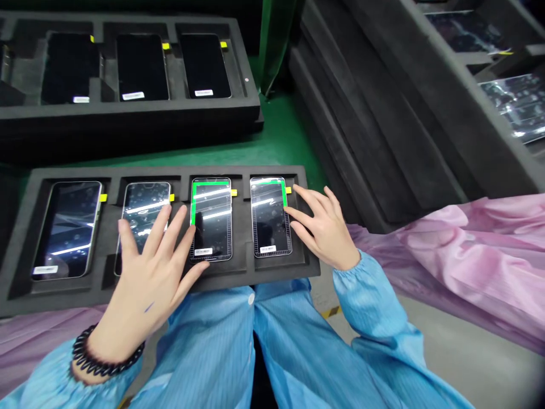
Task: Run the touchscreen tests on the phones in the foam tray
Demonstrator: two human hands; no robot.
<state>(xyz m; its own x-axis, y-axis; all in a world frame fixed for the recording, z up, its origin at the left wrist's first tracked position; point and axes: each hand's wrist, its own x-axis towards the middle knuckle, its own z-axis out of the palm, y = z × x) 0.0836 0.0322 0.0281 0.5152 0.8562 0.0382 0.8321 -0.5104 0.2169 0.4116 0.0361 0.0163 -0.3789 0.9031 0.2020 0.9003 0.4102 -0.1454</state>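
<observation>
Four phones lie face up in the compartments of a black foam tray. My left hand is spread over the second phone from the left, its index fingertip at the left edge of the third phone. My right hand has its fingers apart, one fingertip touching the right edge of the rightmost phone. Green bands and a grid of small marks show along the borders of these two right phones. The leftmost phone has a dark screen with reflections. Neither hand holds anything.
Behind, another foam tray holds dark phones with yellow tabs. Stacked black foam trays rise at the right, with wrapped devices on top. A green surface shows between them. Pink clothing is visible at the right.
</observation>
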